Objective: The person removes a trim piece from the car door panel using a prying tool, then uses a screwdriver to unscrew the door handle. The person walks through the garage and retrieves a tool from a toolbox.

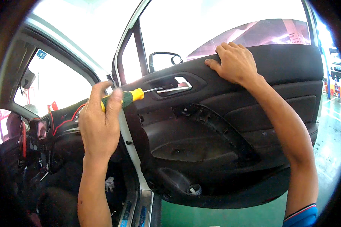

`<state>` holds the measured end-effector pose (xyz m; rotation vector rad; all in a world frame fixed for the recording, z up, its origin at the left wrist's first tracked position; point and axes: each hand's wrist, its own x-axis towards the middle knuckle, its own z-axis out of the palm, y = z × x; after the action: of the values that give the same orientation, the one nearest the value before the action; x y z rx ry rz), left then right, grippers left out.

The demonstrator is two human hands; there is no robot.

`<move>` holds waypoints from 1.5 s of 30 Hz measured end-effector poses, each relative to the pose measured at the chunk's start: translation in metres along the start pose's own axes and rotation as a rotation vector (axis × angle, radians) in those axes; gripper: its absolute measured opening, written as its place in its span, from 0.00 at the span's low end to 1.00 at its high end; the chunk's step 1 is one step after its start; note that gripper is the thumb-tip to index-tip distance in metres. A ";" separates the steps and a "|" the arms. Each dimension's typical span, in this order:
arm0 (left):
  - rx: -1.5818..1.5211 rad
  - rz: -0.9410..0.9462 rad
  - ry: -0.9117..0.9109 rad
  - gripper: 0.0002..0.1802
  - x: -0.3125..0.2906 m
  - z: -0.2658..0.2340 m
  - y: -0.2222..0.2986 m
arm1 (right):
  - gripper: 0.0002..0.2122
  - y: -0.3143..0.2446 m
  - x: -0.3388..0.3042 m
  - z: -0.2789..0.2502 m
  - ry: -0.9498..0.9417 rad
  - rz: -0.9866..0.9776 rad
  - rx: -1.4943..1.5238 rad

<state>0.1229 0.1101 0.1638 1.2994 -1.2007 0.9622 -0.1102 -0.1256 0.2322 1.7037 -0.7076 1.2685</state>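
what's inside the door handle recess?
The chrome inner handle and the metal shaft of the screwdriver, held by the left hand. The shaft's tip is hidden in the dark recess; no screw is visible.

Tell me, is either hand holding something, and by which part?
The left hand grips a screwdriver by its green-and-yellow handle, the tip at the inner door handle. The right hand holds no tool; it rests on the door panel top edge.

Green workshop floor (231, 215) beneath open car door (231, 125).
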 end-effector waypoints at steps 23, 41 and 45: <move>0.061 -0.116 -0.077 0.19 0.005 0.002 0.004 | 0.24 0.000 -0.001 0.006 0.036 0.013 -0.007; 0.030 0.168 0.138 0.16 -0.004 0.017 -0.008 | 0.24 0.000 -0.002 0.007 0.070 -0.010 -0.029; -0.045 -0.033 0.126 0.17 0.002 0.010 0.000 | 0.24 -0.003 -0.002 0.004 0.029 0.007 -0.034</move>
<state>0.1221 0.0996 0.1650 1.2019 -1.0941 0.9736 -0.1062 -0.1283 0.2294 1.6537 -0.7148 1.2766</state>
